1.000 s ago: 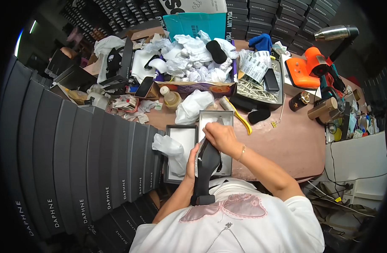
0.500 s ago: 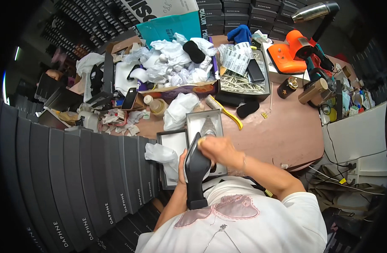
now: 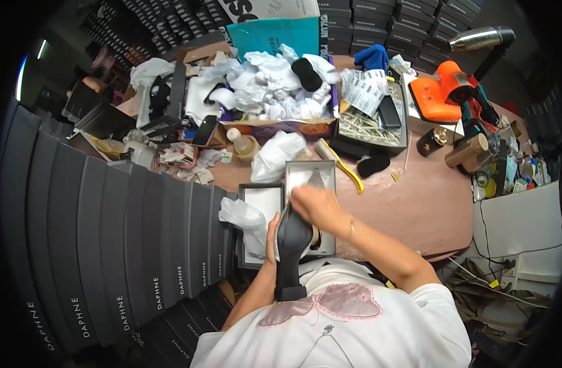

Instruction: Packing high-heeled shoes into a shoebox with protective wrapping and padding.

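Pinkish tabletop backed the work. Heel nearest the chest, the black block-heeled shoe pointed away sole-up, its left side gripped by the left hand; the right hand curled at the toe, contents unclear.

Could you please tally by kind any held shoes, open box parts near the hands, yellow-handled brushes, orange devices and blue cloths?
Held shoe: 1
Open box parts, left and right: 2
Yellow-handled brush: 1
Orange device: 1
Blue cloth: 1
Total: 6
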Tool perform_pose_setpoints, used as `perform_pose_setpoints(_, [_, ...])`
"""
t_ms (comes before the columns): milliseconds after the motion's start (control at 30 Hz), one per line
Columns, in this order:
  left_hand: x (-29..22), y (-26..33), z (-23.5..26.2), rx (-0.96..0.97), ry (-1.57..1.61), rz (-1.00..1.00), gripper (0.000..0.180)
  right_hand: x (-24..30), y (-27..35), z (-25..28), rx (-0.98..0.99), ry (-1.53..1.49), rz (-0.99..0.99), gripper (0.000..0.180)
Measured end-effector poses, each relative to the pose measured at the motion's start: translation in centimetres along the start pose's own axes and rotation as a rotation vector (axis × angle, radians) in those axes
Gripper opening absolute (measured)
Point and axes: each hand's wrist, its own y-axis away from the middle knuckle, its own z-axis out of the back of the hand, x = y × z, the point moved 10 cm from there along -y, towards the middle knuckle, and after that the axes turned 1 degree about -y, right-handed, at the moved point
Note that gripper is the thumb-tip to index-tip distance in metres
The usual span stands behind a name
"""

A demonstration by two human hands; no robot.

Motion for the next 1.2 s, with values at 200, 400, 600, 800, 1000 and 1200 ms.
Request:
perform_pose_setpoints(200, [-0.5, 0.0, 0.5, 0.078, -0.024, -0.032, 0.047, 1.5, -1.2, 1.4, -0.12, -0.045, 0.114, 0.012])
perform_pose_setpoints(400, [-0.4, 0.2, 1.0, 0.113, -0.081, 0.021, 0.069, 4.1, 1.8, 1.9, -0.161, -0.014, 0.269, 0.011])
perform_pose_setpoints(600, [-0.4, -0.2, -0.7, 0.229, -0.107, -0.004, 0.065, 5.1, 5.6, 1.9, -0.162, -0.018, 0.389, 0.012])
perform_pose_setpoints(800, [0.7, 0.0, 0.4, 0.175, -0.099, 0.034, 0.067, 3.8, 5.0, 3.5, -0.259, 0.031, 0.331, 0.012])
perform_pose_setpoints(1000, [1.3, 0.6, -0.5, 0.277, -0.035, 0.044, 0.065, 0.8, 2.1, 3.2, -0.208, 0.045, 0.089, 0.011])
perform_pose_setpoints(1200, [-0.3, 0.2, 0.1, 0.262, -0.022, 0.016, 0.063, 1.4, 0.3, 2.1, -0.166, 0.061, 0.083, 0.017])
